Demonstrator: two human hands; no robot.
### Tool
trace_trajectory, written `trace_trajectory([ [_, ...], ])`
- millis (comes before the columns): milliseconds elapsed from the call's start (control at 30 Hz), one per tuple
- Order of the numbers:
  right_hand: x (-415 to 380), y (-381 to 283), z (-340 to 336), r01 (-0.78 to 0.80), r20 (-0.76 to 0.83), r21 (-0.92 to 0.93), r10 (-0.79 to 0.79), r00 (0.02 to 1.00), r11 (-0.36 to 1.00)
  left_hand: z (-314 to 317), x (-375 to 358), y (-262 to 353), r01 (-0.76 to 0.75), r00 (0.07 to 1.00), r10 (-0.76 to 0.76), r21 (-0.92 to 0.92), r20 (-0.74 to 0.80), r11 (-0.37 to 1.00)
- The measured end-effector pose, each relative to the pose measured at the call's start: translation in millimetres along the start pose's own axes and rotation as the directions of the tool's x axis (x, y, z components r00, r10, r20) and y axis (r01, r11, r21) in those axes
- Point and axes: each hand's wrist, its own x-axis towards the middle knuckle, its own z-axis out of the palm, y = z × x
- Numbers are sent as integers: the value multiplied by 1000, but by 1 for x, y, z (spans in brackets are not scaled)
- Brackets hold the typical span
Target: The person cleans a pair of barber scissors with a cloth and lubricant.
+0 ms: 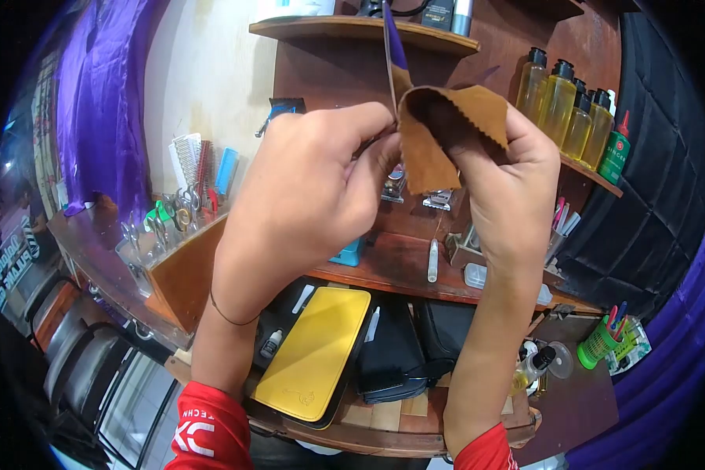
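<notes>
My left hand is raised in front of me, its fingers closed at the lower end of a pair of scissors. The handles are hidden inside that hand. One long shiny blade points up and reflects purple; a second pointed tip shows beyond the cloth to the right. In my right hand a brown suede cloth with zigzag edges is pinched between thumb and fingers. The cloth is folded over and lies against the scissors near the blades' base.
Below lie a yellow case, a black pouch and a small dropper bottle. At left a wooden holder carries several scissors and combs. Bottles of yellow liquid line the right shelf. A green basket holds pens.
</notes>
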Motion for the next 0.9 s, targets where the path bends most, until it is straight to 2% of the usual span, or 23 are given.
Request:
trace_trajectory([
  [233, -1, -4, 1, -24, 29, -59, 26, 999, 998, -5, 0, 1, 12, 999, -13, 20, 45, 1000],
  [300, -1, 0, 1, 70, 31, -131, -67, 997, 989, -3, 0, 0, 23, 999, -22, -21, 35, 1000],
  [500, -3, -2, 6, 77, -38, -183, -86, 996, 980, -1, 0, -4, -17, 1000, 17, 72, -5, 997],
  [633, -3, -5, 5, 75, -36, -194, -83, 996, 978, 3, 0, -5, -63, 998, 65, 68, -22, 996],
  [700, -2, -4, 3, 123, -28, -217, -132, 991, 968, 6, 1, -3, -66, 997, 67, 36, -38, 997],
  [800, -2, 0, -7, 115, -6, -111, -116, 993, 987, 9, 1, -2, -103, 993, 102, -14, -60, 995],
  [900, -3, -3, -11, 54, -69, -163, -66, 995, 985, 4, 0, -3, -48, 999, 48, 15, 17, 999],
])
